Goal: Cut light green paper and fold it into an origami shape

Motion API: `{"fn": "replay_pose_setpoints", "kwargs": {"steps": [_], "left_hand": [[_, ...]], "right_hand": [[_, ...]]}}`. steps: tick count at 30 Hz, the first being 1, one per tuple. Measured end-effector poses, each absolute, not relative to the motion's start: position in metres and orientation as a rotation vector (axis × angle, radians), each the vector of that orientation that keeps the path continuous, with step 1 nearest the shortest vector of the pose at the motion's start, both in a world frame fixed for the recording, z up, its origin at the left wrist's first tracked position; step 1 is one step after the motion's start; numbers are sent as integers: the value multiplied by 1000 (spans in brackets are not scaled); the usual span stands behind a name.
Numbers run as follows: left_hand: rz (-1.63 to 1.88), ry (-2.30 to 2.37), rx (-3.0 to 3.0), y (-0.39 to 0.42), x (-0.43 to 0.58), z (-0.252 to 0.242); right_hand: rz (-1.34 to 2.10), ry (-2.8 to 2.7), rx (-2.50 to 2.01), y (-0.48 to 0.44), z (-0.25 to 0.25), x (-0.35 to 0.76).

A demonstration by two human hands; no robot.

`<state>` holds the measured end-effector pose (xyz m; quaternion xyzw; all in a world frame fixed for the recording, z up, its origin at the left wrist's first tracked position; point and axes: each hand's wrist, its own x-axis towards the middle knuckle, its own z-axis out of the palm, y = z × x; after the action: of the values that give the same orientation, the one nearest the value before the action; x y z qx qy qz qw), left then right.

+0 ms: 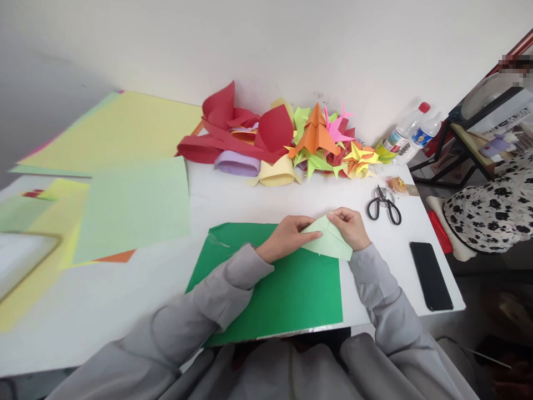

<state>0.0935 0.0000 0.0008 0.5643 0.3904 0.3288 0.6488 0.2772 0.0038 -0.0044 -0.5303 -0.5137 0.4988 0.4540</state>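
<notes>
A folded piece of pale green paper [328,242] is held up between both hands, above the upper right part of a green sheet [291,294]. My left hand [286,238] pinches its left side, with the thumb on the near face. At the paper's upper right edge, my right hand [350,226] grips it between thumb and fingers. Creases run across the folded paper, and its lower right corner hangs free.
Black-handled scissors [383,206] and a phone [431,276] lie to the right. Folded paper shapes [316,136], red curled paper [275,131] and bottles [402,133] line the wall. Large paper sheets [137,205] cover the left. A person in patterned clothing [491,197] is at far right.
</notes>
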Motion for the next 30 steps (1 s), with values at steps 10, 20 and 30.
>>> {"fn": "replay_pose_setpoints", "kwargs": {"steps": [10, 20, 30], "left_hand": [[1105, 1109, 1642, -10, 101, -14], [1017, 1539, 2205, -17, 97, -21], [910, 1272, 2383, -9, 89, -3]], "right_hand": [[1242, -1166, -1215, 1, -13, 268], [1212, -1144, -1189, 0, -20, 263], [1237, -1139, -1196, 3, -17, 270]]}}
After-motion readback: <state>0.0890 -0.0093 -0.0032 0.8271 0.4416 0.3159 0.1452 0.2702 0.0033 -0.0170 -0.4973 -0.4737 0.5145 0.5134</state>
